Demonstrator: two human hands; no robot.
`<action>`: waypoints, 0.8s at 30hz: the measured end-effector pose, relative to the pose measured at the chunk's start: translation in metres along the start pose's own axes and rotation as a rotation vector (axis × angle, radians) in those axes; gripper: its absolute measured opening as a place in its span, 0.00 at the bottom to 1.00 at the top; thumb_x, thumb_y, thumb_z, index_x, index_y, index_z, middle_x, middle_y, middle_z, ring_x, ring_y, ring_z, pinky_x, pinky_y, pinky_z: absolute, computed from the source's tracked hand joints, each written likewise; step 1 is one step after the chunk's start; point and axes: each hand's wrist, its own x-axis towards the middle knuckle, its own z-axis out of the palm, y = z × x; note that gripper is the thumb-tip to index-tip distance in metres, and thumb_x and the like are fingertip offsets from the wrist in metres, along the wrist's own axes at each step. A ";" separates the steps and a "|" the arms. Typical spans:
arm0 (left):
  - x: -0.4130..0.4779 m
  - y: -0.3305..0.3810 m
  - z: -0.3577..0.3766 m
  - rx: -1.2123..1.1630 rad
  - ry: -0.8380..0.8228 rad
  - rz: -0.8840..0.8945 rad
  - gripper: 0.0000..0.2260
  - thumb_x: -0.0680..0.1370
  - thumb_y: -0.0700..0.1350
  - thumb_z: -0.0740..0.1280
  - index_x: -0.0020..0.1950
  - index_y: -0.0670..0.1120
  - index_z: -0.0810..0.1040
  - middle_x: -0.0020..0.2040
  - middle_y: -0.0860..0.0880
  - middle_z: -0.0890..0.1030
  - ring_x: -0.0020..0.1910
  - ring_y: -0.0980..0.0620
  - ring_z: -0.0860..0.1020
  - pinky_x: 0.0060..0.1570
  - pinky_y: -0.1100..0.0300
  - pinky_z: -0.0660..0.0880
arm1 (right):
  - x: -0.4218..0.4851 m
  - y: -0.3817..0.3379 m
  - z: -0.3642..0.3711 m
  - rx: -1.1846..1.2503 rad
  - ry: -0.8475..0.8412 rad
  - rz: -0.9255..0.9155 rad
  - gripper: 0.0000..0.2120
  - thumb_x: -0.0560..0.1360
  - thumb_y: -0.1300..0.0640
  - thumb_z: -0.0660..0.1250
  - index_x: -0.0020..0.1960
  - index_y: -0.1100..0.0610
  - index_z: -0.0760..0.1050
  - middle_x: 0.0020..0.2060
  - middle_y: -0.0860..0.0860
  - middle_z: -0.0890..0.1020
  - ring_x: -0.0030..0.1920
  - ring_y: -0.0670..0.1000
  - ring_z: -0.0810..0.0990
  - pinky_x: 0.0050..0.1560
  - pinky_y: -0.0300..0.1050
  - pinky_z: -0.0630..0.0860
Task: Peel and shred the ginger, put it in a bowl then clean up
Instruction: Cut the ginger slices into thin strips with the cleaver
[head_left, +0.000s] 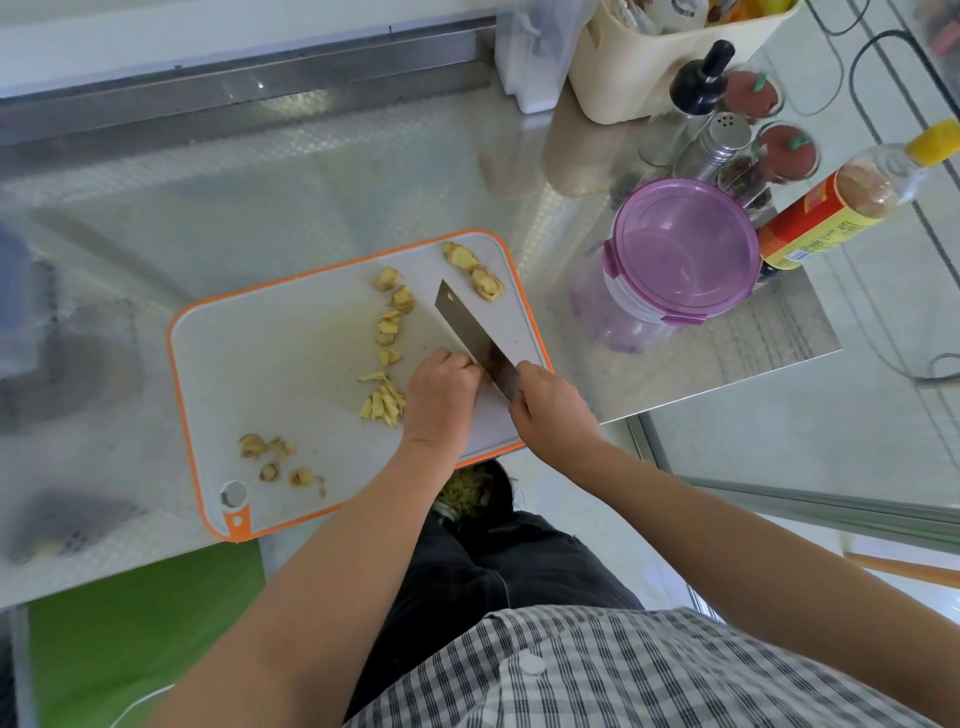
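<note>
Your right hand (550, 410) grips the cleaver (470, 330) at centre frame. Your left hand (441, 397) curls against its blade, anything beneath hidden. On the cutting board (270, 374) lie pale yellow ginger shreds (384, 404), ginger slices (389, 327) and, upper right, brown-skinned ginger chunks (474, 270).

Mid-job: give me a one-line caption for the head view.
Right hand holds a cleaver beside the left hand on an orange-rimmed cutting board, with ginger shreds, slices and peel scraps around.
</note>
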 end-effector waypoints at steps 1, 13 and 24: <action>0.000 0.000 -0.001 -0.009 0.007 0.006 0.10 0.60 0.35 0.79 0.29 0.45 0.80 0.27 0.49 0.76 0.30 0.48 0.73 0.27 0.62 0.65 | 0.000 0.003 -0.001 0.023 0.018 -0.010 0.09 0.75 0.65 0.55 0.39 0.58 0.58 0.32 0.50 0.63 0.32 0.56 0.65 0.31 0.46 0.57; 0.000 -0.002 0.000 -0.022 -0.003 -0.026 0.11 0.59 0.33 0.79 0.29 0.46 0.80 0.26 0.50 0.77 0.29 0.49 0.73 0.25 0.62 0.66 | -0.002 -0.007 -0.009 -0.024 -0.044 0.022 0.09 0.75 0.65 0.55 0.37 0.57 0.58 0.32 0.50 0.64 0.35 0.55 0.66 0.32 0.45 0.60; -0.001 -0.001 0.000 -0.081 0.026 -0.069 0.07 0.64 0.35 0.77 0.32 0.43 0.81 0.29 0.48 0.79 0.32 0.46 0.74 0.27 0.60 0.69 | 0.001 -0.004 -0.001 0.050 0.012 0.006 0.08 0.75 0.65 0.55 0.40 0.58 0.58 0.31 0.49 0.62 0.35 0.57 0.66 0.33 0.47 0.59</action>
